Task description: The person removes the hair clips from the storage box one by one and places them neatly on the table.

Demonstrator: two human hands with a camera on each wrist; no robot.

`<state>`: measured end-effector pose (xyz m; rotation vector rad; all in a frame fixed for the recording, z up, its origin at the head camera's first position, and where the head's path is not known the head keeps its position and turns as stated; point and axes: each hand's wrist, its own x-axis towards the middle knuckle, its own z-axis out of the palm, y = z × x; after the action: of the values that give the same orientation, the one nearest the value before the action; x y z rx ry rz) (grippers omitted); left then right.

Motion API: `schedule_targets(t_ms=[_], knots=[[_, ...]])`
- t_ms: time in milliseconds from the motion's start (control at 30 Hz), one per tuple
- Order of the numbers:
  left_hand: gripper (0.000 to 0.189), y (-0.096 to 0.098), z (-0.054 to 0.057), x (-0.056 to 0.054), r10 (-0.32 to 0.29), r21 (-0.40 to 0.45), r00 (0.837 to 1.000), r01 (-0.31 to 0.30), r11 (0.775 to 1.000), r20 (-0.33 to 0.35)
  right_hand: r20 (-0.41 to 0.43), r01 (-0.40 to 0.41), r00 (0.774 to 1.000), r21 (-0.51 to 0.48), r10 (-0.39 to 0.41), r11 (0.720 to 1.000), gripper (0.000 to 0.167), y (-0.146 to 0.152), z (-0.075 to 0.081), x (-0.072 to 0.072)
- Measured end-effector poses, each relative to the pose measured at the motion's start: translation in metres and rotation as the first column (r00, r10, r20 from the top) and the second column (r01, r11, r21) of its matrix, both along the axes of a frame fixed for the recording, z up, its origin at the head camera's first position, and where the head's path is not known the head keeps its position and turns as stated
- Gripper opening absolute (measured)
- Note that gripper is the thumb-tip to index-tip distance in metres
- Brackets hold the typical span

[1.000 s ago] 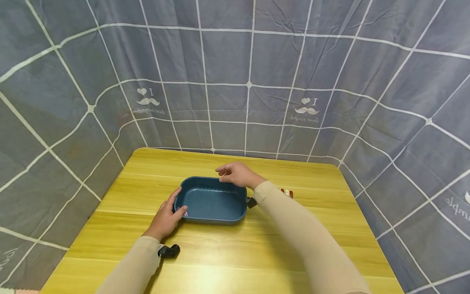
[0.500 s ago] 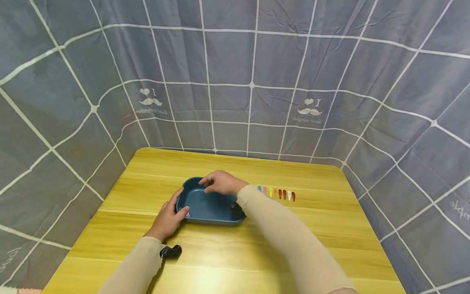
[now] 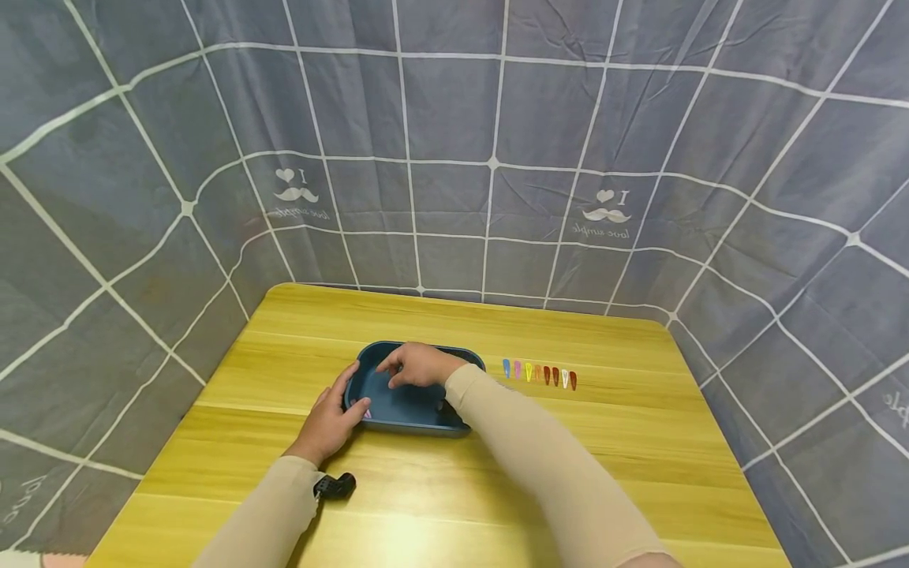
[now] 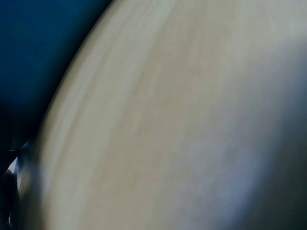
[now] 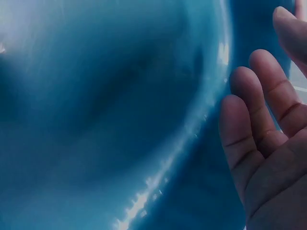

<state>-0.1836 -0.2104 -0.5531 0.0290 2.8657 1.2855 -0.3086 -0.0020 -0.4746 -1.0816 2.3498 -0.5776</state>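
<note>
A dark blue plastic basin (image 3: 415, 430) rests on the table. My left hand (image 3: 327, 418) holds its left end, thumb over the front-left rim and fingers along the outside. Beside that thumb, a small pink item (image 3: 367, 413) shows inside, mostly hidden. My right hand (image 3: 419, 367) hovers over the basin, thumb and forefinger apart. In the right wrist view its loosely bent fingers (image 5: 237, 120) hold nothing visible above the blue surface. Right of the basin lies a row of snap hair clips: blue (image 3: 506, 368), pink (image 3: 518, 370), yellow (image 3: 529, 371), orange, dark red and white (image 3: 564, 379).
The wood-grain table (image 3: 625, 442) reaches back to a grey checked curtain (image 3: 454, 197), which also hangs on both sides. A black wrist camera (image 3: 335, 486) sits on the left sleeve. The left wrist view is blurred, with blue basin (image 4: 43, 48) in its corner.
My right hand has moved left and down, from the basin's far right rim to over its inside. The row of hair clips has come out from behind the right sleeve. The left hand stays put.
</note>
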Motion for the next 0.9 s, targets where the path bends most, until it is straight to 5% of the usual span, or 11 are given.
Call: schedule_targets(t_ms=[233, 633, 900], knots=[[0.074, 0.001, 0.005, 0.001, 0.004, -0.009, 1.000, -0.004, 1.000, 0.017, 0.008, -0.102, 0.995, 0.027, 0.102, 0.994, 0.039, -0.012, -0.009, 0.005], [0.073, 0.001, 0.000, -0.001, 0.013, -0.018, 1.000, -0.013, 1.000, -0.009, 0.047, -0.142, 0.989, 0.072, 0.139, 0.987, 0.040, -0.022, -0.023, 0.012], [0.073, 0.001, 0.000, -0.003, 0.014, -0.011, 1.000, -0.015, 1.000, -0.012, 0.002, -0.197, 0.980, 0.090, 0.198, 0.976, 0.015, -0.031, -0.025, 0.017]])
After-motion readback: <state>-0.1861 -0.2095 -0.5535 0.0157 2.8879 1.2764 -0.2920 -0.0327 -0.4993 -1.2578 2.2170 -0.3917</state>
